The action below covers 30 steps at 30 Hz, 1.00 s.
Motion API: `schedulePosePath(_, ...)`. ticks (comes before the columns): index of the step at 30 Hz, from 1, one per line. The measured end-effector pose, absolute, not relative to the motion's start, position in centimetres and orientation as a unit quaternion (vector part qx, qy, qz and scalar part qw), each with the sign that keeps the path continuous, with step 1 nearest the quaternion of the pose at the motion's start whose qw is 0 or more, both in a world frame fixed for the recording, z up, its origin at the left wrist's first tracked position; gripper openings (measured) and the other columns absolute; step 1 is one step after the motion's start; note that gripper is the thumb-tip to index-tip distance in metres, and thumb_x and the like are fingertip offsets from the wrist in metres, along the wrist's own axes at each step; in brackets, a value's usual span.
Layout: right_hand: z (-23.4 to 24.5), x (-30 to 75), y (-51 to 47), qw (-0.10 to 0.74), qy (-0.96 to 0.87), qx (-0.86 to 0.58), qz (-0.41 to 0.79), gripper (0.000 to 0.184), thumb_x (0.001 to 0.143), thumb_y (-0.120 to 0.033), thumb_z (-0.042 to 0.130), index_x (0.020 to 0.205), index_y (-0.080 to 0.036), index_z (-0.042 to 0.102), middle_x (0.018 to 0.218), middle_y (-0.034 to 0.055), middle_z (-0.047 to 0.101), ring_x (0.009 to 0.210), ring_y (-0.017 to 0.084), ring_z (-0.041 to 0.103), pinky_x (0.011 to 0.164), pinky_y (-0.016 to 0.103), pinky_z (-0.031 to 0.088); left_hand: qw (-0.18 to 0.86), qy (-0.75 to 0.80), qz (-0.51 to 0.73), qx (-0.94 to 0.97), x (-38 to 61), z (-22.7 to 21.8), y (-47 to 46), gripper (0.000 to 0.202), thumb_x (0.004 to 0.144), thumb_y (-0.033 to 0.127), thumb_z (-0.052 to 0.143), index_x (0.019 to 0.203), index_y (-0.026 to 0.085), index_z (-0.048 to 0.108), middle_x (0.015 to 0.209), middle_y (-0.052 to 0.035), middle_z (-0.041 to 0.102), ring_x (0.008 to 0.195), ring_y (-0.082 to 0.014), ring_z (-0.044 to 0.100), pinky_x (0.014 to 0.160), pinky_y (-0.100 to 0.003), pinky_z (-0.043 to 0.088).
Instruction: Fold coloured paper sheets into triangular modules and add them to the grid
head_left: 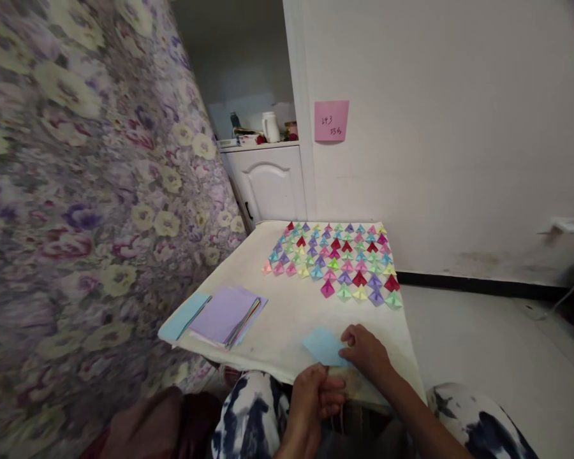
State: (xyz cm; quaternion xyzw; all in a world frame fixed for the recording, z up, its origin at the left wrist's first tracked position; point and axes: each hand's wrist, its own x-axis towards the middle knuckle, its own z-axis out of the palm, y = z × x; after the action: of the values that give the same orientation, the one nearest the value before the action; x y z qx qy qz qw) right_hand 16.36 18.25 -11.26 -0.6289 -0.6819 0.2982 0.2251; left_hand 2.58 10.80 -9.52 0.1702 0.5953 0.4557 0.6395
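Note:
A light blue sheet of paper (323, 345) lies flat near the front edge of the table, turned so that one corner points left. My right hand (365, 349) is over the sheet's right end, fingers bent, with a gap between thumb and forefinger. Whether its thumb touches the paper I cannot tell. Just in front of the table edge, below the sheet, my left hand (314, 395) is turned partly palm up. Its fingers are loosely bent and apart, with nothing seen in them.
Rows of small folded paper pieces (333, 264) in many colours cover the table's far right part. A stack of coloured paper (227, 312) and blue sheets (185, 316) lie at the left on the cream tablecloth (282, 319). A floral curtain (100, 223) hangs at left.

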Motion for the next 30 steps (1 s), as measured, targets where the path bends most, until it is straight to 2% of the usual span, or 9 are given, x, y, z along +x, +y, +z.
schedulePosePath(5, -11.1, 16.4, 18.1, 0.25, -0.676, -0.615, 0.32, 0.019, 0.061, -0.021, 0.064, 0.08, -0.022, 0.06, 0.076, -0.0024, 0.055, 0.07, 0.014, 0.053, 0.06, 0.023, 0.032, 0.599, 0.604, 0.486, 0.199, 3.9, -10.6, 11.7, 0.031, 0.063, 0.04, 0.065, 0.06, 0.018, 0.044, 0.044, 0.002, 0.059, 0.03, -0.0068, 0.047, 0.031, -0.015, 0.027)
schedulePosePath(8, -11.0, 16.5, 17.9, 0.276, -0.67, -0.598, 0.342, 0.02, 0.061, -0.019, 0.063, 0.081, -0.021, 0.061, 0.081, -0.0003, 0.056, 0.075, 0.016, 0.054, 0.065, 0.025, 0.036, 0.57, 0.607, 0.505, 0.226, 4.2, -11.2, 12.2, 0.034, 0.062, 0.041, 0.065, 0.054, 0.019, 0.041, 0.034, 0.0054, 0.05, 0.024, -0.0047, 0.037, 0.029, -0.015, 0.018)
schedulePosePath(12, -10.5, 17.1, 18.1, 0.313, -0.659, -0.553, 0.403, 0.03, 0.06, -0.022, 0.067, 0.089, -0.019, 0.062, 0.089, 0.0039, 0.059, 0.074, 0.018, 0.053, 0.069, 0.028, 0.04, 0.56, 0.593, 0.516, 0.262, 3.4, -10.7, 11.9, 0.032, 0.064, 0.042, 0.063, 0.055, 0.018, 0.044, 0.031, 0.0075, 0.046, 0.022, -0.0039, 0.032, 0.03, -0.015, 0.016)
schedulePosePath(15, -9.4, 17.7, 18.1, 0.322, -0.648, -0.493, 0.483, 0.037, 0.062, -0.034, 0.068, 0.094, -0.016, 0.062, 0.084, 0.0044, 0.063, 0.068, 0.017, 0.055, 0.063, 0.028, 0.043, 0.567, 0.578, 0.509, 0.292, 2.4, -9.5, 11.3, 0.028, 0.066, 0.041, 0.063, 0.061, 0.017, 0.05, 0.031, 0.0078, 0.045, 0.022, -0.0035, 0.028, 0.03, -0.016, 0.013)
schedulePosePath(18, -7.7, 17.9, 17.5, 0.324, -0.631, -0.421, 0.565, 0.036, 0.067, -0.045, 0.064, 0.086, -0.014, 0.062, 0.075, 0.0023, 0.064, 0.064, 0.015, 0.056, 0.059, 0.025, 0.042, 0.573, 0.564, 0.502, 0.32, 1.8, -8.2, 10.8, 0.027, 0.066, 0.041, 0.065, 0.066, 0.016, 0.054, 0.032, 0.008, 0.046, 0.024, -0.0033, 0.028, 0.031, -0.016, 0.013)
schedulePosePath(19, -7.1, 17.8, 17.1, 0.335, -0.592, -0.378, 0.628, 0.034, 0.066, -0.044, 0.066, 0.081, -0.014, 0.06, 0.072, 0.0017, 0.062, 0.061, 0.013, 0.054, 0.057, 0.024, 0.041, 0.576, 0.556, 0.498, 0.332, 1.7, -7.8, 10.6, 0.027, 0.067, 0.041, 0.065, 0.066, 0.016, 0.054, 0.033, 0.008, 0.046, 0.025, -0.0033, 0.027, 0.032, -0.017, 0.014)
schedulePosePath(21, -6.2, 17.8, 16.5, 0.346, -0.574, -0.357, 0.651, 0.035, 0.066, -0.048, 0.066, 0.072, -0.015, 0.057, 0.062, -0.0026, 0.055, 0.053, 0.01, 0.047, 0.051, 0.022, 0.036, 0.577, 0.544, 0.496, 0.354, 1.7, -7.1, 10.3, 0.028, 0.067, 0.041, 0.065, 0.066, 0.016, 0.053, 0.034, 0.0085, 0.046, 0.027, -0.0034, 0.027, 0.033, -0.017, 0.015)
schedulePosePath(24, -5.6, 17.7, 15.8, 0.377, -0.542, -0.33, 0.675, 0.035, 0.064, -0.047, 0.069, 0.067, -0.016, 0.053, 0.058, -0.0047, 0.049, 0.05, 0.008, 0.04, 0.047, 0.02, 0.03, 0.561, 0.545, 0.499, 0.374, 1.9, -6.3, 9.9, 0.028, 0.067, 0.041, 0.066, 0.066, 0.017, 0.053, 0.035, 0.0088, 0.044, 0.03, -0.0043, 0.03, 0.036, -0.017, 0.019)
schedulePosePath(30, -5.3, 17.9, 15.4, 0.391, -0.538, -0.326, 0.672, 0.034, 0.064, -0.046, 0.07, 0.064, -0.017, 0.051, 0.056, -0.0051, 0.046, 0.049, 0.008, 0.038, 0.047, 0.021, 0.027, 0.541, 0.546, 0.52, 0.374, 2.6, -4.7, 9.4, 0.024, 0.07, 0.038, 0.065, 0.065, 0.017, 0.054, 0.037, 0.0082, 0.045, 0.034, -0.0053, 0.032, 0.04, -0.017, 0.022)
